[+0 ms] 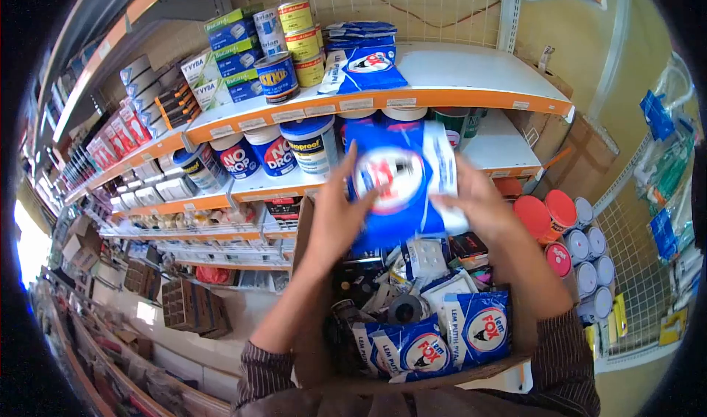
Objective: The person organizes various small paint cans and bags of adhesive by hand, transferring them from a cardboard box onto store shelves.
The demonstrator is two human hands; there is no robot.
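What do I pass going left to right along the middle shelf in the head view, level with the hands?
No Drop pails → blue-lidded waterproofing pail → left hand → blue and white pouch held up in both hands → right hand → red-lidded tubs.

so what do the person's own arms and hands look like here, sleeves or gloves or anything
Both hands are bare: the left hand and right hand wear no gloves, and no rings or watch show. The forearms are uncovered; dark sleeves with thin pale stripes are pushed up near the elbows.

Two No Drop tubs (254,154), two boxed Fox pouches (442,340).
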